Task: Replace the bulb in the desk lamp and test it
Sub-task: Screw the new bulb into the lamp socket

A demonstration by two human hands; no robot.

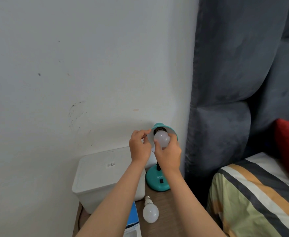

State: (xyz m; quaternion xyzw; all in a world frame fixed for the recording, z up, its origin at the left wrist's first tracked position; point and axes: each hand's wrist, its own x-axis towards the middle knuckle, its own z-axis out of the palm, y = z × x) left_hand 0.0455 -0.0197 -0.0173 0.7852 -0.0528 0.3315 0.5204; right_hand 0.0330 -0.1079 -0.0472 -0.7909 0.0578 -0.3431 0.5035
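Note:
A teal desk lamp stands on a small wooden table, its round base (158, 181) by the wall and its shade (159, 126) tilted towards me. A white bulb (161, 138) sits in the shade's socket, unlit. My right hand (168, 153) grips this bulb from below with thumb and fingers. My left hand (140, 145) pinches the left rim of the shade. A second white bulb (150, 211) lies loose on the table, its screw base pointing away from me.
A white lidded plastic box (102, 177) fills the table's left part against the wall. A blue and white carton (133, 223) lies at the near edge. A grey padded headboard (225, 100) and a striped bed (253, 199) stand close on the right.

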